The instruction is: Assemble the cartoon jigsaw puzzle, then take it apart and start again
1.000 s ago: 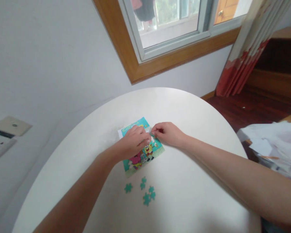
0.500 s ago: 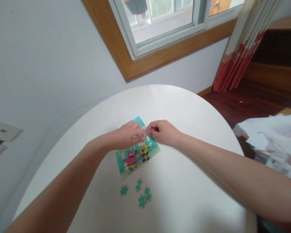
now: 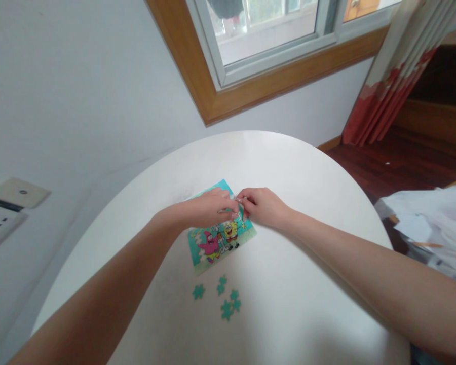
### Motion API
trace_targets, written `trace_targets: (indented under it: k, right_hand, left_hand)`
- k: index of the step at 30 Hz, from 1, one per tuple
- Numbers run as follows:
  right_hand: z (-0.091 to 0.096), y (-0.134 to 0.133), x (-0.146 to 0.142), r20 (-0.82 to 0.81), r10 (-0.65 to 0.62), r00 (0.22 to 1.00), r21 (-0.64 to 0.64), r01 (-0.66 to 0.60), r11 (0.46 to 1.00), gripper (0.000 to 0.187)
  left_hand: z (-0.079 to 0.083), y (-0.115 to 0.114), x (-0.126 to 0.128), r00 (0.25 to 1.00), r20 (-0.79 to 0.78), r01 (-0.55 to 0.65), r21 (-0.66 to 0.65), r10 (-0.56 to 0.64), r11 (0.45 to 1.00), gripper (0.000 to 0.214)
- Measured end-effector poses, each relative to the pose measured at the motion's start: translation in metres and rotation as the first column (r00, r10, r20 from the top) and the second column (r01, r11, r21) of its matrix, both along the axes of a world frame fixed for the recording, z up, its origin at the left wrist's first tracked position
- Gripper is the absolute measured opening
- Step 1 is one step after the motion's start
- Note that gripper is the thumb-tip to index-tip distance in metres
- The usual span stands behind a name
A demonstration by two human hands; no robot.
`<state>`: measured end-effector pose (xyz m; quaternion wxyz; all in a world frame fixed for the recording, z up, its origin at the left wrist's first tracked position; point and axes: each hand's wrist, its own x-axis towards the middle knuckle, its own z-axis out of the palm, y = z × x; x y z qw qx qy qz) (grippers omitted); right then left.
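head view: the cartoon jigsaw puzzle (image 3: 221, 235) lies flat on the round white table (image 3: 289, 284), a little nearer the person than the table's middle; the left hand (image 3: 209, 208) rests on the puzzle's far part with its fingers (image 3: 231, 209) drawn together, and the right hand (image 3: 264, 207) meets it at the puzzle's far right edge, fingertips pinched close; something small sits between the two sets of fingertips, but whether it is a piece is too small to tell; compared with half a second ago the hands keep the same meeting point over the puzzle, the left wrist lies a bit lower across the picture, and more of the printed figures shows below it; the whole scene sits slightly further right and lower in the frame, a shift of the head rather than of the things; four loose teal pieces (image 3: 228, 303) lie on the bare tabletop just below the puzzle, apart from it and untouched, laid out as before; beyond the table, a wood-framed window (image 3: 251, 45), a red and cream curtain (image 3: 387, 86), crumpled white paper (image 3: 429, 223) at the right edge; no box or tray is visible
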<state>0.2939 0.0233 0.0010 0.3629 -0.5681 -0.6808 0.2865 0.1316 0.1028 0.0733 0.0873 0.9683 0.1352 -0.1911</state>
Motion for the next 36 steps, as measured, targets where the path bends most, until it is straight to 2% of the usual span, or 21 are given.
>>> trace_targets:
  k: [12,18,25,32,36]
  right_hand:
    - [0.001,0.001,0.001,0.039,0.009,0.999,0.0,-0.009,1.0,0.025]
    - [0.002,0.0,0.001,0.04,0.003,0.999,-0.011,-0.003,1.0,0.025]
    - [0.002,0.0,0.001,0.042,-0.002,0.999,0.01,0.002,1.0,0.024]
    - [0.001,0.0,0.001,0.021,-0.005,1.0,-0.015,0.005,1.0,0.021]
    - [-0.001,0.0,0.001,0.008,0.008,1.0,-0.018,-0.008,1.0,0.022]
  left_hand:
    - [-0.009,-0.005,0.002,0.995,0.093,-0.04,0.105,0.03,0.994,0.018]
    - [-0.012,-0.013,0.0,0.991,0.119,-0.081,0.203,0.057,0.976,0.017]
    - [-0.016,-0.02,-0.006,0.977,0.193,-0.132,0.199,0.093,0.971,0.018]
    - [-0.033,-0.019,-0.02,0.944,0.306,-0.182,0.171,0.123,0.968,0.023]
    - [-0.038,-0.025,-0.025,0.899,0.402,-0.27,0.195,0.174,0.943,0.023]
